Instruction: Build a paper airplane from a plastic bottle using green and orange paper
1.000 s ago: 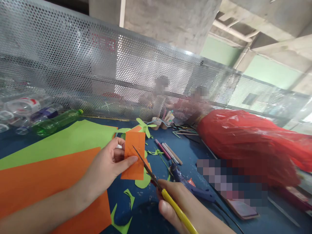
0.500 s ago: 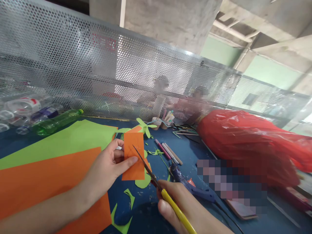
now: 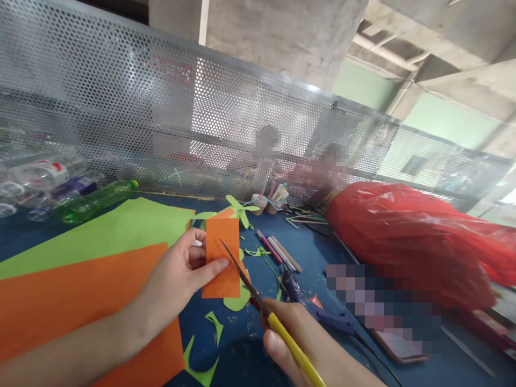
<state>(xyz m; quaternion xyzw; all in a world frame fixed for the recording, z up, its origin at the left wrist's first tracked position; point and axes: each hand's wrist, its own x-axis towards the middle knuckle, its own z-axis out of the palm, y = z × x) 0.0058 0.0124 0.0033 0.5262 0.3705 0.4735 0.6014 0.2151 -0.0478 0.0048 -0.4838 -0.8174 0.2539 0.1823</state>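
Observation:
My left hand pinches a small orange paper rectangle between thumb and fingers, holding it upright above the table. Closed round the yellow handle of a pair of scissors is my right hand. The dark blades point up and left, lying across the front of the orange paper with the tip near its middle. Faint lines show on the paper around the tip. Behind it are a green paper flower and a rounded green paper piece. Green offcuts lie below my hands.
Large green and orange sheets cover the left. Plastic bottles lie behind them. A blue glue gun with its cord, several markers and a red plastic bag are on the right. A perforated metal screen stands behind.
Almost nothing differs. The orange paper and the scissors have shifted very slightly to the right, the blades still lying across the paper.

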